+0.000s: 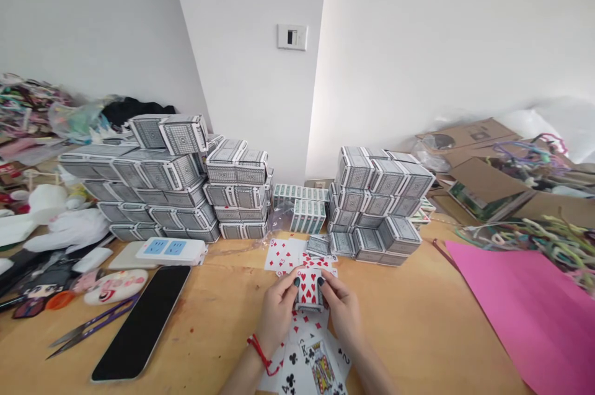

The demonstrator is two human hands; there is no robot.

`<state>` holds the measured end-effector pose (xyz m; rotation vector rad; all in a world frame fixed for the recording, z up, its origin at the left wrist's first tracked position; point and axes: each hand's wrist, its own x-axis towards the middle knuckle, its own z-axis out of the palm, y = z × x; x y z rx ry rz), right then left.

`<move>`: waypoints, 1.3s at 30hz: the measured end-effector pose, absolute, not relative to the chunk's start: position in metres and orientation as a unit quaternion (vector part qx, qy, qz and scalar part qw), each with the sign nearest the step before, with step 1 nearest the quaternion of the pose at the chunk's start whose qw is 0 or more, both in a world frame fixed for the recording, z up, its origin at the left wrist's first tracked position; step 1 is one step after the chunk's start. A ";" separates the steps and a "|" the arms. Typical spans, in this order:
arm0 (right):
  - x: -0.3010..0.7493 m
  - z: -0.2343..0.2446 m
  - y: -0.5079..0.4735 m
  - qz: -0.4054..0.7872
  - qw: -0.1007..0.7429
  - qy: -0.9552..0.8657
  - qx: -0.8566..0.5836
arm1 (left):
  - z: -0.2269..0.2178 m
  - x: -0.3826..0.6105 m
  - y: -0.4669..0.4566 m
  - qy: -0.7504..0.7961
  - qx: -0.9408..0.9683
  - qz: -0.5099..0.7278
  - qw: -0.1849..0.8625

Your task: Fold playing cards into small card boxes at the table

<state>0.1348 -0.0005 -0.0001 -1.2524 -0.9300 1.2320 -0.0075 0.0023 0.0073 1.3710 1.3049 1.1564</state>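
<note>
Both my hands meet at the near middle of the wooden table [409,327]. My left hand [277,311], with a red string at the wrist, and my right hand [341,311] close on a deck of playing cards [308,289] from either side; a red hearts card faces up on top. Loose face-up cards [310,364] lie under my wrists, among them a king and clubs cards. More red-suit cards [284,253] are spread just beyond my fingers.
Stacks of boxed card decks stand at the back left [162,187] and back right [379,206]. A black phone [144,320], purple scissors [90,327] and a power strip [171,250] lie at left. A pink sheet [525,314] covers the right, behind it cardboard boxes [483,187].
</note>
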 end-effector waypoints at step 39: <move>0.130 0.016 -0.003 0.589 0.560 -0.360 -0.459 | 0.028 -0.003 -0.007 0.502 0.640 0.476 0.336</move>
